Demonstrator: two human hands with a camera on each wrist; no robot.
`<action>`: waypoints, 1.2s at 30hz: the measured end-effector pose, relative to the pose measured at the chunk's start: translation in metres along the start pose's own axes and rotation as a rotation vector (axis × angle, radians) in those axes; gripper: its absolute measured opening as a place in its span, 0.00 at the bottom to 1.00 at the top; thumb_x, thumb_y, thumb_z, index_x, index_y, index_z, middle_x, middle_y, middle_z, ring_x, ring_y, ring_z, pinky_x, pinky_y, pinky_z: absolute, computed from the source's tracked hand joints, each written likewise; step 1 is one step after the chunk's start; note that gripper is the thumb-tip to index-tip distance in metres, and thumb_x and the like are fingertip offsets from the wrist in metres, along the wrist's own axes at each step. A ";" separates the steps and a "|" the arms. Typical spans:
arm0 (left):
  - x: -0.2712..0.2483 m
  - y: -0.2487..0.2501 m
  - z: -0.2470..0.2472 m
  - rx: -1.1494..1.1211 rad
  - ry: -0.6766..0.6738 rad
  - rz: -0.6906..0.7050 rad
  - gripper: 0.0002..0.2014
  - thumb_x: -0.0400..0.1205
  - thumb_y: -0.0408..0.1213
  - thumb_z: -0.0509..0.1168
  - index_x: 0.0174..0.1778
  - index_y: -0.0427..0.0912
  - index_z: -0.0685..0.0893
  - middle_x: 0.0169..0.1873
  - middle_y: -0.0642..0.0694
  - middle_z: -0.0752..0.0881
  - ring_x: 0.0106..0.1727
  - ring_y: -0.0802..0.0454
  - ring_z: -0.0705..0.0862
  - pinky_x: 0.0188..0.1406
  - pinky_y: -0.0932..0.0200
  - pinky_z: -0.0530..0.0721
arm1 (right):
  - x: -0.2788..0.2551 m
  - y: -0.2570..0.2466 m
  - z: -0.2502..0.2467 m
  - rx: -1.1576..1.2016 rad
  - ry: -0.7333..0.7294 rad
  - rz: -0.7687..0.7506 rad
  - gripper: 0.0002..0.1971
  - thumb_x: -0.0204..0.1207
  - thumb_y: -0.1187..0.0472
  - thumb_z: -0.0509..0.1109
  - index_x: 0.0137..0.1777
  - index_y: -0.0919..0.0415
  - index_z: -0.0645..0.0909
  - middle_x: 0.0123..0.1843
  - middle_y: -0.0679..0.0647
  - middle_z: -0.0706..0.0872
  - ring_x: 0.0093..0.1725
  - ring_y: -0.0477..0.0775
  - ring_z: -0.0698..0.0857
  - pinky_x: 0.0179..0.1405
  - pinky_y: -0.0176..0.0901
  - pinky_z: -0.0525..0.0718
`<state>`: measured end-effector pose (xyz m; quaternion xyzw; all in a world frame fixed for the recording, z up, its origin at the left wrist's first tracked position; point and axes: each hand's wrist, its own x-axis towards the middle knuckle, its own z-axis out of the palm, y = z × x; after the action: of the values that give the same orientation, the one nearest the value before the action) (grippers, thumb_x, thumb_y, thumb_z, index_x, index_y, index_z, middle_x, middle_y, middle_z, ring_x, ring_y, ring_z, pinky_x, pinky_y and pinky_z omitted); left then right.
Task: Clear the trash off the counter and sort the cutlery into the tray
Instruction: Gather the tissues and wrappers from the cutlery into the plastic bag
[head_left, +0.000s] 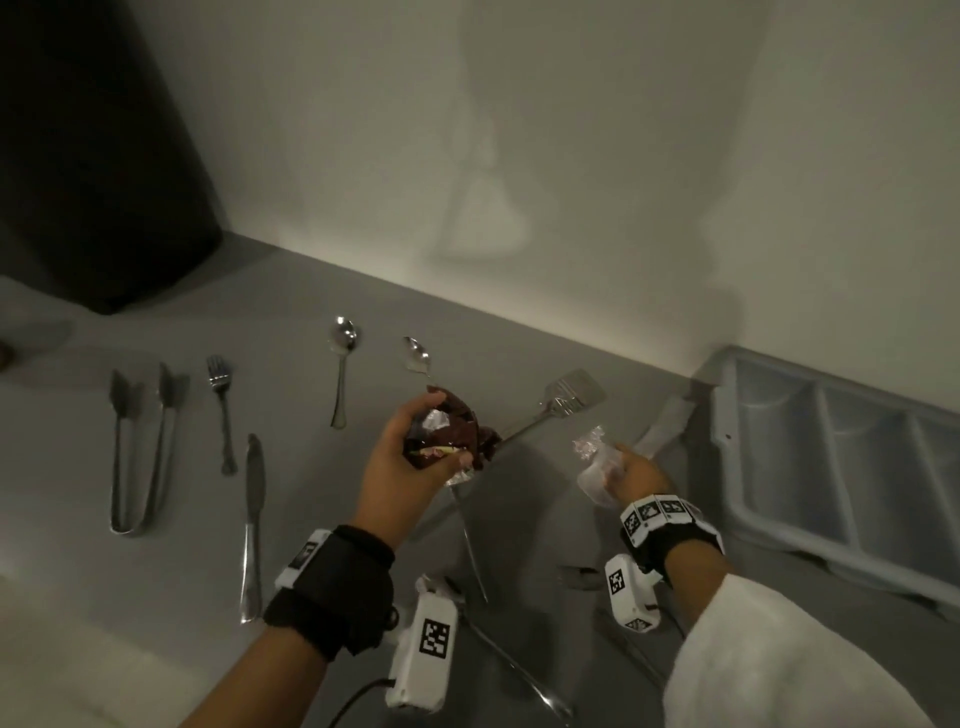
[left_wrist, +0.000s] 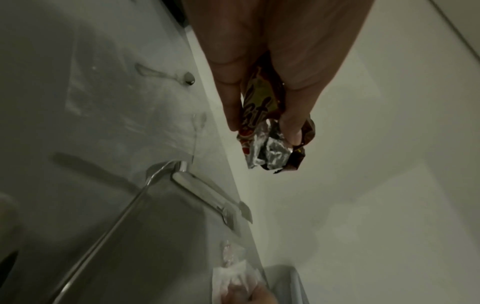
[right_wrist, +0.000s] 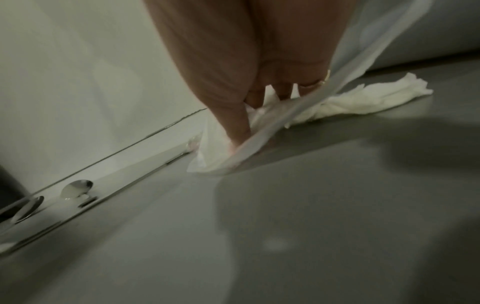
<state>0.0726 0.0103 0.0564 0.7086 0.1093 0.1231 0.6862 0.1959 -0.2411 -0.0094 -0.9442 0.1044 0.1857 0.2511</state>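
My left hand (head_left: 436, 431) grips a crumpled brown foil wrapper (head_left: 457, 431) above the middle of the grey counter; its silver inside shows between thumb and fingers in the left wrist view (left_wrist: 270, 142). My right hand (head_left: 618, 465) holds a clear plastic wrapper (head_left: 595, 467), which drapes over the fingers (right_wrist: 239, 127). Those fingertips reach down at the near end of a white paper napkin (right_wrist: 363, 98) lying beside the tray (head_left: 727, 436); whether they pinch it I cannot tell. The grey cutlery tray has several empty compartments.
Tongs (head_left: 137, 447), a fork (head_left: 223, 410), a knife (head_left: 253, 525), two spoons (head_left: 342, 364) (head_left: 418, 356) and a slotted spatula (head_left: 569, 397) lie on the counter. More cutlery (head_left: 519, 670) lies under my wrists. A black bin (head_left: 93, 156) stands at the far left.
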 end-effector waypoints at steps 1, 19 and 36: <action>-0.003 -0.002 0.003 -0.014 -0.014 -0.018 0.30 0.67 0.21 0.74 0.61 0.52 0.77 0.60 0.47 0.81 0.54 0.60 0.84 0.49 0.75 0.84 | -0.001 0.001 0.004 0.015 0.025 0.000 0.22 0.78 0.65 0.63 0.72 0.61 0.71 0.70 0.64 0.79 0.69 0.64 0.77 0.68 0.50 0.74; 0.025 0.040 0.049 -0.094 -0.321 0.122 0.29 0.67 0.20 0.73 0.57 0.54 0.76 0.54 0.60 0.78 0.46 0.76 0.84 0.43 0.81 0.81 | -0.123 0.021 -0.084 0.919 0.533 -0.358 0.25 0.61 0.86 0.67 0.24 0.51 0.83 0.30 0.40 0.90 0.37 0.35 0.86 0.47 0.26 0.82; -0.243 0.048 0.268 -0.121 -1.428 -0.020 0.30 0.67 0.22 0.74 0.60 0.55 0.78 0.58 0.54 0.83 0.52 0.66 0.85 0.43 0.76 0.83 | -0.452 0.287 -0.022 1.424 1.296 0.258 0.12 0.64 0.85 0.68 0.32 0.68 0.78 0.32 0.49 0.91 0.36 0.47 0.89 0.34 0.34 0.87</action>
<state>-0.0708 -0.3238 0.0914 0.5757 -0.3669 -0.3710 0.6295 -0.2918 -0.4495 0.0657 -0.4716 0.4133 -0.4507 0.6354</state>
